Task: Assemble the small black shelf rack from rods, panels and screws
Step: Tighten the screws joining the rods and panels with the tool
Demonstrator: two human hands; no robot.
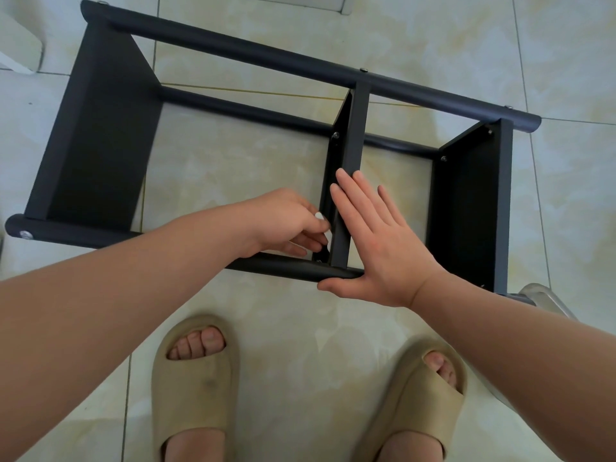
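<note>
Two beige slippers (195, 388) stand nearest on the tile floor (300, 328). Beyond them, one black rack (266, 145) lies on its side.

Two hands work at its near rod (283, 263).
- The left hand (286, 221) reaches in left of the middle panel (351, 141). Its fingers are curled together at the joint of panel and rod. Whether they grip anything cannot be told.
- The right hand (376, 241) lies flat against the middle panel's near edge. Its fingers are straight and slightly apart, and the thumb touches the near rod.

Three panels show: left panel (96, 135), middle panel and right panel (470, 211). Three rods show: the near rod and two far rods (253, 55). One screw (26, 234) sits in the near rod's left end.
</note>
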